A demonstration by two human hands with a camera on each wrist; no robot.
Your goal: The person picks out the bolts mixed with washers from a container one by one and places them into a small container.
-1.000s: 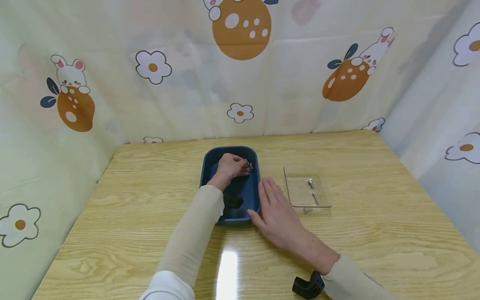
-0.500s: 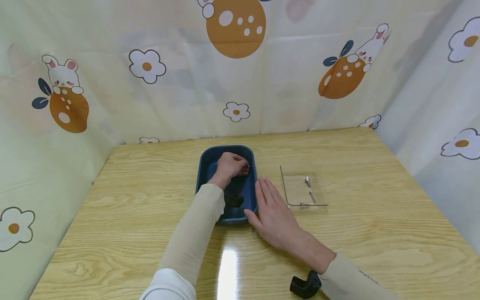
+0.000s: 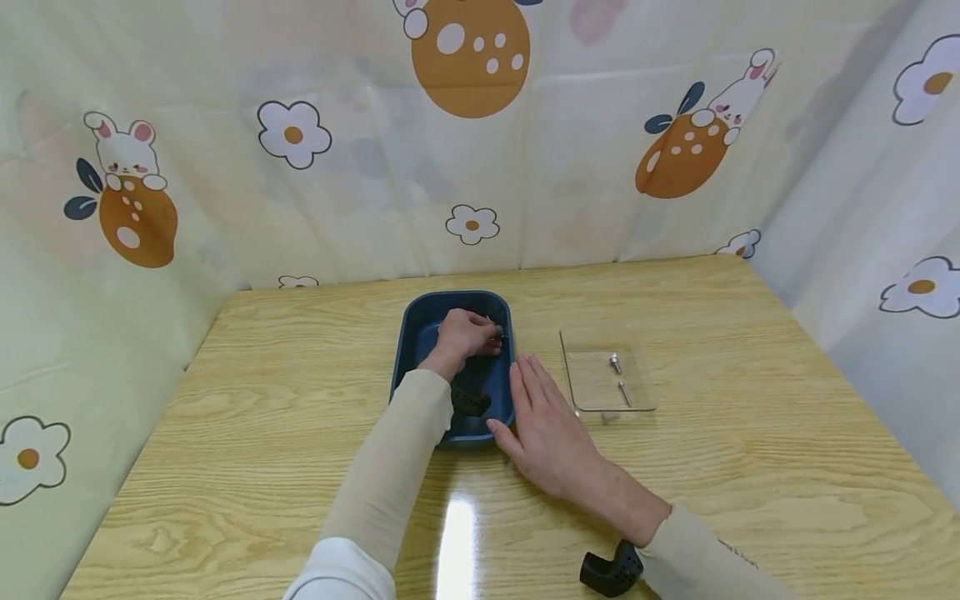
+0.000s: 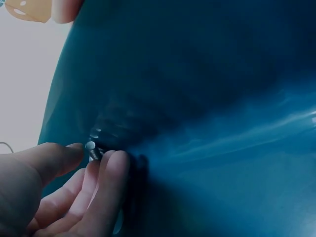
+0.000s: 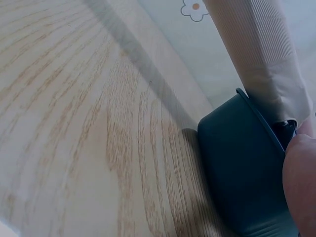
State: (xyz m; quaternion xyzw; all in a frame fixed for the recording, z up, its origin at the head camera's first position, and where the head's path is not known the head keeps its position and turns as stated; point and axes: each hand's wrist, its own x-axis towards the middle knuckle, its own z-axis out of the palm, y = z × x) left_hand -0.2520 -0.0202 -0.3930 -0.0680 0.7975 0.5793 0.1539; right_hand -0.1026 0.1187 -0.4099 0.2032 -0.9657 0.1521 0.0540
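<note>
My left hand (image 3: 465, 335) is inside a dark blue bin (image 3: 495, 375), at its far right corner, fingers curled. Between its thumb and fingertips is a small metal screw (image 4: 93, 150), head showing, in the left wrist view; the left hand (image 4: 61, 190) pinches it beside the bin wall. More shiny metal lies partly hidden behind it. My right hand (image 3: 551, 433) rests flat with straight fingers along the bin's right side. In the right wrist view only part of the right hand (image 5: 302, 173) shows at the bin's outer wall (image 5: 242, 168).
Right of the bin lies a clear tray (image 3: 592, 342) with a larger screw (image 3: 615, 363) and a thinner screw (image 3: 625, 393). Black wrist devices sit at the left wrist (image 3: 471, 402) and right wrist (image 3: 611, 571). A patterned curtain (image 3: 360, 208) hangs behind the wooden table (image 3: 300, 358).
The head view has shifted slightly. My left hand has moved a little toward the bin's right wall since half a second ago; my right hand stays at the bin's side.
</note>
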